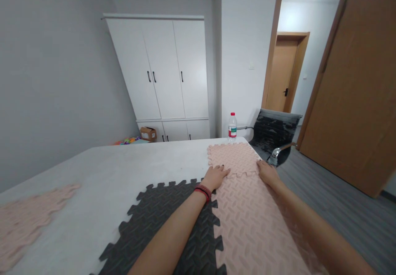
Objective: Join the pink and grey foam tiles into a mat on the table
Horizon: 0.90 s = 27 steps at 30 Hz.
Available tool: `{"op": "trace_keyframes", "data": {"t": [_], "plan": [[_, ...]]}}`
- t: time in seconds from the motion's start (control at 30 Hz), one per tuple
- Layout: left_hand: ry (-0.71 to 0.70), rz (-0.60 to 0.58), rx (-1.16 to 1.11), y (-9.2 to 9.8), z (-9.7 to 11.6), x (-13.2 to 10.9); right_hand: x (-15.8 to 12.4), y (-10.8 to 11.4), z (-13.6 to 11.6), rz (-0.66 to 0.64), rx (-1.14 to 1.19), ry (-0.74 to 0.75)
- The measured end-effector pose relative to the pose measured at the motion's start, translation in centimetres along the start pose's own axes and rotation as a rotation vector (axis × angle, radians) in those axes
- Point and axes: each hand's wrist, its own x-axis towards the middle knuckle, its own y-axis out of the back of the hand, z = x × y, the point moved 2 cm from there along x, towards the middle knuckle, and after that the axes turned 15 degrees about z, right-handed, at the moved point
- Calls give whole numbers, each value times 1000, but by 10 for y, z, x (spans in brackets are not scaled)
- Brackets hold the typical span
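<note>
Two pink foam puzzle mats lie on the table with toothed edges meeting: a far pink mat (233, 155) and a near pink mat (247, 217). My left hand (215, 177) rests palm down at the left end of their seam, fingers spread, reaching onto the far mat. At the seam's right end, my right hand (267, 172) presses on the mats' right edge with its fingers stretched forward; part of them is hard to see. To the left of the near pink mat is a black foam puzzle mat (185, 200), beneath my left forearm.
Another pink foam mat (31, 215) lies at the left of the white table (102, 184). A water bottle (232, 126) with a red cap stands behind the far mat. Beyond the table's right edge is a black chair (274, 130). White cabinets (167, 69) stand behind.
</note>
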Motion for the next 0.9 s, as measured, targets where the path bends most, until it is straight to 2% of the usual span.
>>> {"op": "trace_keyframes", "data": {"t": [0.07, 0.17, 0.3, 0.37, 0.5, 0.73, 0.8, 0.9], "plan": [[-7, -32, -55, -1, -3, 4, 5, -1, -8, -43, -13, 12], [13, -60, -104, -3, -7, 10, 12, -11, -27, -61, -50, -66], [41, -77, -129, -7, -8, 11, 13, -35, -54, 40, -158, -283], [40, -73, -133, -7, -9, 11, 12, -44, -61, 87, -184, -328], [57, -54, -112, -6, -5, 17, 11, -49, -62, 121, -164, -290], [187, 40, -31, -16, 25, 39, 15, -49, -60, 82, -169, -281], [215, 9, -42, -25, 25, 42, 16, -50, -60, 76, -172, -280], [239, -98, -101, -41, 12, 45, 17, -51, -60, 84, -177, -273]]}}
